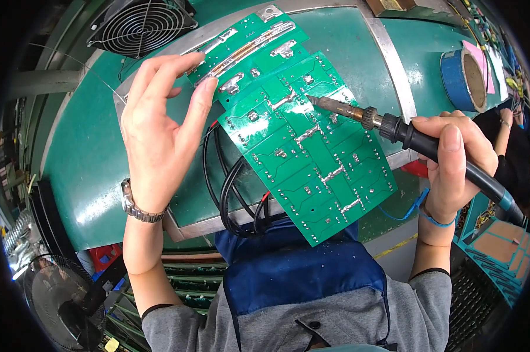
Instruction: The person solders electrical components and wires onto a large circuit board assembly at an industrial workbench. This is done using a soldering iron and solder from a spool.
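Note:
A green printed circuit board (319,146) lies tilted across the bench edge, with silvery solder joints and thick solder strips facing up. My right hand (459,155) grips a soldering iron (398,128) by its black handle. The iron's tip points left at the board's upper middle, close to a solder joint; whether it touches cannot be told. My left hand (159,126) is at the board's upper left edge, thumb and index finger apart, with the board's corner between them. Its other fingers are partly hidden. A thin wire (77,64) runs toward that hand from the upper left.
Black cables (223,193) loop below the board's left side. A square black fan (143,26) stands at the back left, and a round fan (63,299) at lower left. A blue tape roll (463,81) sits at the right. Another person's arm (502,136) shows at far right.

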`<state>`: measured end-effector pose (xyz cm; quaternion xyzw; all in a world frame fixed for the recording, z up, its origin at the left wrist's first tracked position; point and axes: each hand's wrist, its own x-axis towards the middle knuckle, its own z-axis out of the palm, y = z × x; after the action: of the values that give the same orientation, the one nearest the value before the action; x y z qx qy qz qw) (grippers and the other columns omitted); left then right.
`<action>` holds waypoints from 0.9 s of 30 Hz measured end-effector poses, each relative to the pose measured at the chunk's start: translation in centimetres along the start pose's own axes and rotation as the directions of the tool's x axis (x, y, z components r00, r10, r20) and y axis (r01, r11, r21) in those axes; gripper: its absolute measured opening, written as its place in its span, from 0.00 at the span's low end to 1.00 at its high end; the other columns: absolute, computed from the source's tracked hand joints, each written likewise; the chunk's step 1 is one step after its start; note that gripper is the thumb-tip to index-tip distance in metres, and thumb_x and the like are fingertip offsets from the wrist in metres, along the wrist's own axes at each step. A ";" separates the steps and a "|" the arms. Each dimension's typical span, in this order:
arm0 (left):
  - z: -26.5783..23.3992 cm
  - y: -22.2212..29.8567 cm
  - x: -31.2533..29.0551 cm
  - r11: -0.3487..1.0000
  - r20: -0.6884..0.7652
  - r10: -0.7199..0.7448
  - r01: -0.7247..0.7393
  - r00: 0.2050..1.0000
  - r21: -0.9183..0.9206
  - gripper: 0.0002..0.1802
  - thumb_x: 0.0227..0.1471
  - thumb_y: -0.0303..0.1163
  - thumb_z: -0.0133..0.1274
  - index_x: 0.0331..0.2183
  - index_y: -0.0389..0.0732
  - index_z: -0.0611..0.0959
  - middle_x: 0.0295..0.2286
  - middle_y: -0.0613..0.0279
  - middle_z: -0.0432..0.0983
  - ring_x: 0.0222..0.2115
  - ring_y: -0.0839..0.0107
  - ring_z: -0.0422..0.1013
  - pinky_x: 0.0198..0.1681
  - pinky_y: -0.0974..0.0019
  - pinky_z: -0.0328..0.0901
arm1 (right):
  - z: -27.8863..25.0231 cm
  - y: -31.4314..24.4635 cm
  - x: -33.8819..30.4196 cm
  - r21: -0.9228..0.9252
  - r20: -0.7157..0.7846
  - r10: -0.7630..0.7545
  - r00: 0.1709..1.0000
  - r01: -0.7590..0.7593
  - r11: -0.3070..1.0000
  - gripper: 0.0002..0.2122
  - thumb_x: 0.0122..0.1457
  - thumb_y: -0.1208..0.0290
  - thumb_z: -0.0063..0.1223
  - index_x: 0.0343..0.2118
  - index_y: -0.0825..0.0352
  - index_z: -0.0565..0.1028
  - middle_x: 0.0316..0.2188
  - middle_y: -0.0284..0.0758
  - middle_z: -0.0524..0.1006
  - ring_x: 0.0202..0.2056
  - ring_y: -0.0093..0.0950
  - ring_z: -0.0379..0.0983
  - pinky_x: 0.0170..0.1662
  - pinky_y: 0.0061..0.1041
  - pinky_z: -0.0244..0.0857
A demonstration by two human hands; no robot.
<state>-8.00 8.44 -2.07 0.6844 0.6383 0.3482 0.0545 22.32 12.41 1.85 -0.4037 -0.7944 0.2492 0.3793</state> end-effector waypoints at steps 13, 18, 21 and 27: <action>0.7 -0.1 2.0 0.984 0.051 0.143 -0.147 0.988 0.104 0.15 0.48 0.32 0.58 0.39 0.37 0.79 0.34 0.57 0.73 0.31 0.63 0.70 0.34 0.65 0.65 | 1.8 -2.4 1.3 -0.087 -0.161 0.347 0.924 -0.363 0.928 0.19 0.59 0.62 0.41 0.21 0.71 0.77 0.10 0.24 0.66 0.13 0.11 0.55 0.51 0.19 0.47; 0.6 0.3 3.4 0.986 0.121 0.112 -0.126 0.986 0.108 0.17 0.49 0.32 0.57 0.42 0.35 0.79 0.37 0.55 0.74 0.39 0.64 0.71 0.43 0.66 0.65 | 0.3 -1.9 0.7 -0.062 -0.203 0.315 0.927 -0.333 0.941 0.18 0.57 0.64 0.41 0.22 0.75 0.76 0.12 0.28 0.66 0.13 0.12 0.54 0.56 0.22 0.45; 0.9 0.0 3.9 0.983 0.169 0.099 -0.123 0.981 0.137 0.19 0.51 0.34 0.56 0.43 0.35 0.78 0.37 0.54 0.74 0.39 0.63 0.72 0.44 0.66 0.65 | -0.3 -1.5 0.0 -0.012 -0.214 0.281 0.936 -0.290 0.957 0.19 0.59 0.62 0.41 0.23 0.72 0.78 0.13 0.27 0.70 0.13 0.11 0.57 0.20 0.11 0.50; 2.1 -1.4 4.8 0.981 0.234 0.150 -0.174 0.961 0.085 0.23 0.53 0.40 0.55 0.45 0.33 0.76 0.36 0.52 0.76 0.37 0.64 0.74 0.41 0.67 0.66 | -0.8 -0.1 -2.5 -0.054 -0.369 0.124 0.921 -0.155 0.986 0.24 0.62 0.55 0.40 0.31 0.78 0.77 0.22 0.37 0.75 0.16 0.15 0.64 0.24 0.10 0.59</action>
<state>-8.32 13.91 -2.46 0.7713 0.5872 0.2374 0.0621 23.92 10.38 1.41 -0.5136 -0.6892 0.1636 0.4843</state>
